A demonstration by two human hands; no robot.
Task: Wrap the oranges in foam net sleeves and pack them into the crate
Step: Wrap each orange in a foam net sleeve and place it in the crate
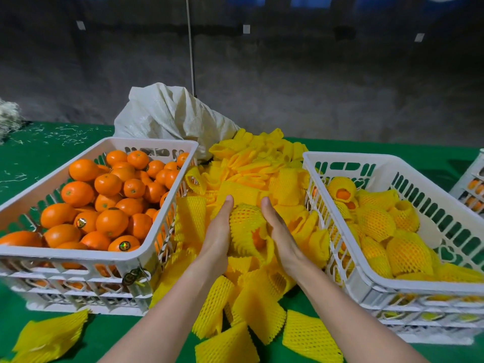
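Note:
Between my two hands sits an orange inside a yellow foam net sleeve (246,221), held above the heap of loose sleeves (248,176) in the middle. My left hand (217,237) holds its left side and my right hand (280,237) its right side, thumbs pointing away from me. The orange skin shows through the sleeve's open near end. A white crate (146,250) on the left is full of bare oranges (110,221). The white crate (340,260) on the right holds several wrapped oranges (377,221).
A white woven sack (167,113) lies behind the sleeve heap. Loose sleeves (49,336) lie on the green table near the front edge. Another white crate (471,187) with oranges shows at the far right edge. Both main crates stand on stacked crates.

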